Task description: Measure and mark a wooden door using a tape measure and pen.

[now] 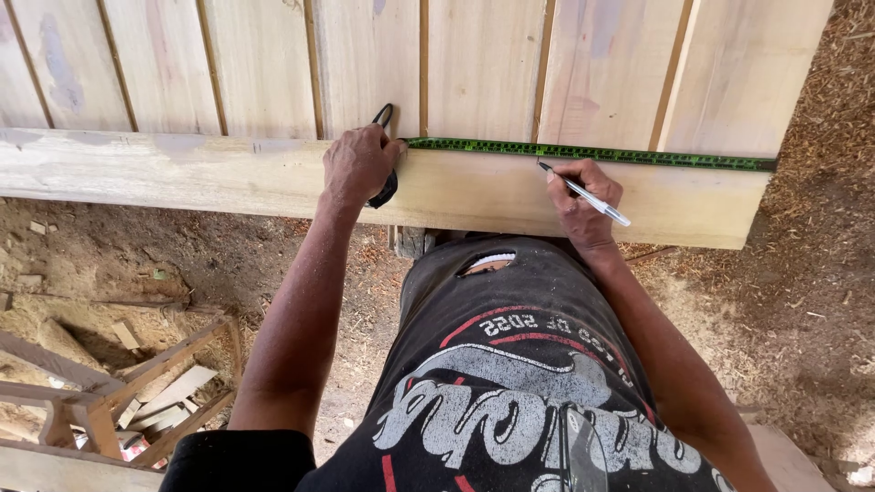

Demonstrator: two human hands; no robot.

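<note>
Right hand (583,202) pinches a pen (585,195), tip up-left at the green tape (592,153) lying along the plank's (228,178) top edge; left hand (360,164) clamps the tape case (386,187)

A row of pale vertical boards (264,64) fills the upper part of the frame, thin dark gaps between them. Below, bare dirt ground (210,255) lies strewn with wood chips, and a heap of sawdust (820,118) spreads along the right side. At lower left, a rough wooden frame (155,383) sits tilted over scattered offcuts (169,396).
</note>
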